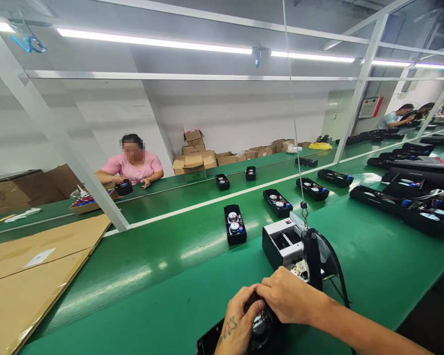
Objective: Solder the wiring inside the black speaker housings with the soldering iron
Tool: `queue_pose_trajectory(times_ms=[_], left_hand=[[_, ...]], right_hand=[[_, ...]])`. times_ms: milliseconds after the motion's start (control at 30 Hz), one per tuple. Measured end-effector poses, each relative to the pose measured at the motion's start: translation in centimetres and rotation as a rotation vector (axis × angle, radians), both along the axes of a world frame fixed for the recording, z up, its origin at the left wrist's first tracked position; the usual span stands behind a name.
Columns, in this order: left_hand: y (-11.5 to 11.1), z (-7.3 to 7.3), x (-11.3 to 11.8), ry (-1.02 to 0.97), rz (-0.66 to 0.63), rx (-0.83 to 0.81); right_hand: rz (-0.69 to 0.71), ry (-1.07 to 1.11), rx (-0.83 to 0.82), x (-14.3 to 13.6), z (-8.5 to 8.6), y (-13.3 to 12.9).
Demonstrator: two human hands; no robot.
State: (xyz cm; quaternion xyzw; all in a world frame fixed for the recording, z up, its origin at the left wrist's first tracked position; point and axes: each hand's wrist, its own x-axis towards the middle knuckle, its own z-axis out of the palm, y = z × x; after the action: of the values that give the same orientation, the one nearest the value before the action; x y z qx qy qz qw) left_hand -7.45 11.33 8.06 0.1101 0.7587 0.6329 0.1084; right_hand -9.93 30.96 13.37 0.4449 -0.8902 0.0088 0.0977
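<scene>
At the bottom centre, a black speaker housing (207,340) lies on the green work surface, partly hidden by my hands. My left hand (239,318) is wrapped round its side, thumb across the top. My right hand (290,298) is closed at the housing's far edge, its fingertips meeting those of my left hand; anything pinched between them is hidden. Just beyond my right hand stands a black and silver box (281,241) with small parts in it. Beside that box, a black power tool (312,256) hangs upright from a cord.
Black housings with round white parts, one of them (235,224) straight ahead, rest on the green bench (170,251). Flat cardboard (40,261) lies at left. Across the bench a person in pink (136,167) handles a black part. More housings (410,209) are stacked at right.
</scene>
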Motion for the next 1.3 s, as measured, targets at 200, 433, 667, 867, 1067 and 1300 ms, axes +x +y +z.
queue_pose_trajectory(times_ms=[200,433,667,867,1067,1300], left_hand=[[-2.0,-2.0,1.5,-0.170,0.154,0.400],[-5.5,-2.4,3.3,-0.225,0.378,0.317],[-6.8,-2.2,4.0,0.060,0.401,-0.163],[-5.3,-1.7,3.6,0.219,0.524,-0.291],[-4.7,-1.7,3.0,0.205,0.564,-0.315],[-4.8,-1.7,2.9,0.218,0.531,-0.332]], right_hand=[[-0.159,-0.446,-0.546,1.1,-1.3,-1.0],[-0.380,-0.793,-0.697,3.3,-4.4,-4.4],[-0.414,-0.562,-0.710,3.1,-6.7,-5.8],[-0.347,-0.288,-0.805,3.2,-8.6,-6.1],[-0.255,-0.047,-0.887,3.4,-10.0,-6.4],[-0.216,0.063,-0.898,3.6,-10.3,-6.4]])
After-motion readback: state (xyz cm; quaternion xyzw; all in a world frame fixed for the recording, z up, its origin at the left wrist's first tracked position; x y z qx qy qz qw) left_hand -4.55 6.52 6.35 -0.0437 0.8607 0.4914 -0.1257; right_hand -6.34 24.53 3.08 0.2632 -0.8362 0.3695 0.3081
